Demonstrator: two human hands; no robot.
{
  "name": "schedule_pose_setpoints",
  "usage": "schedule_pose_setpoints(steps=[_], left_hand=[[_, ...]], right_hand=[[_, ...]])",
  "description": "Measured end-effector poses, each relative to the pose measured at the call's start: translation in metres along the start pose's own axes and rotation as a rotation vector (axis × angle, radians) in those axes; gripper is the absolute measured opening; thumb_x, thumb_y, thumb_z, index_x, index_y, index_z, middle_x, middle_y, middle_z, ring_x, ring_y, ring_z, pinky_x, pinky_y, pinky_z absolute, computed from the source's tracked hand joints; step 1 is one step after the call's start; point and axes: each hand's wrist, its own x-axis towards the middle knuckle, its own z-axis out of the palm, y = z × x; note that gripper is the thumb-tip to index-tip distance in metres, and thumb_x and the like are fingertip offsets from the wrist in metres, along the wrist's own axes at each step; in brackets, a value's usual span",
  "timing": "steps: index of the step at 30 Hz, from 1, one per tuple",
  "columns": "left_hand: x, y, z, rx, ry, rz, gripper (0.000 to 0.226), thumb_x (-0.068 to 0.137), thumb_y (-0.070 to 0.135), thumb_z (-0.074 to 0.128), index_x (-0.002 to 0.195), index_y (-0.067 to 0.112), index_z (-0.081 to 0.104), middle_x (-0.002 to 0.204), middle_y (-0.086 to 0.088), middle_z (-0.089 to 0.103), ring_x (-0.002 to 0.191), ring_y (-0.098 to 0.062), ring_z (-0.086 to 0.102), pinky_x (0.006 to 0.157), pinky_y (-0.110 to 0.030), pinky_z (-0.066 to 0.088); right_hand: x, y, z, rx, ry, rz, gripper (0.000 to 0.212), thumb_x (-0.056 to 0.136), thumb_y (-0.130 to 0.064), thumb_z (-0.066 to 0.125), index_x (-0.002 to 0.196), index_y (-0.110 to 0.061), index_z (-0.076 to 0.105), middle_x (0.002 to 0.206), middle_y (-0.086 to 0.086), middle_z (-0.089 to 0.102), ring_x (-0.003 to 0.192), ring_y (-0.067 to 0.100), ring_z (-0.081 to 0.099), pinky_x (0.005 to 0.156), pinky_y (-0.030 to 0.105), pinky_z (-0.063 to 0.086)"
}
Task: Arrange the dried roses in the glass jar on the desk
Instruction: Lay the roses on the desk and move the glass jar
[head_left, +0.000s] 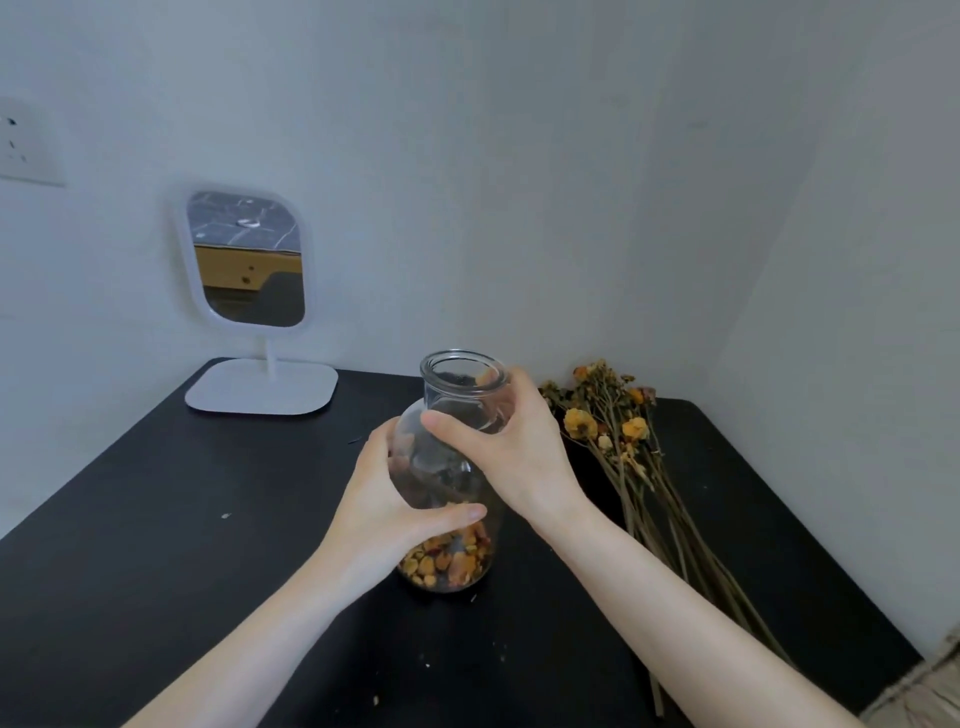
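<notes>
A clear glass jar (457, 384) stands upright in the middle of the black desk (156, 519), with dried yellow and orange petals heaped in its bottom. My left hand (384, 514) grips the jar's lower body from the left, thumb across the front. My right hand (506, 447) holds the jar's shoulder and neck from the right. A bunch of dried roses (623, 447) with long stems lies flat on the desk to the right of the jar, flower heads toward the wall.
A white standing mirror (247, 260) stands at the desk's back left, near the wall. A wall socket (21, 145) is at far left. Small crumbs dot the desk. The desk's right edge runs close to the rose stems.
</notes>
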Motion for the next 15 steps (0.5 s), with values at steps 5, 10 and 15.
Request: schedule_pose_setpoints(steps=[5,10,15], left_hand=[[0.0052,-0.0025,0.0,0.024,0.0,-0.003,0.095,0.049,0.022,0.09,0.126,0.042,0.037,0.115,0.023,0.053,0.099,0.02,0.049,0.072,-0.011,0.048],[0.0086,-0.0079,0.0005,-0.008,-0.008,-0.006,0.095,0.048,0.022,0.091,0.121,0.051,0.038,0.12,0.02,0.054,0.107,0.009,0.053,0.083,-0.022,0.052],[0.0051,-0.0047,0.0011,-0.035,-0.028,0.004,0.102,0.043,0.035,0.085,0.129,0.051,0.032,0.119,0.033,0.048,0.105,0.023,0.046,0.078,-0.008,0.049]], right_hand=[[0.0028,0.001,-0.0005,-0.008,-0.007,0.005,0.054,0.063,-0.044,0.079,0.106,-0.023,0.052,0.098,-0.011,0.065,0.092,0.004,0.061,0.078,0.023,0.051],[0.0036,0.0022,0.0006,-0.013,-0.011,0.0,0.057,0.065,-0.043,0.078,0.111,-0.024,0.051,0.103,-0.012,0.063,0.096,0.002,0.059,0.082,0.024,0.052],[0.0033,0.002,0.0006,-0.016,-0.035,0.024,0.066,0.067,-0.042,0.078,0.121,-0.021,0.047,0.115,-0.008,0.06,0.106,0.008,0.057,0.087,0.024,0.051]])
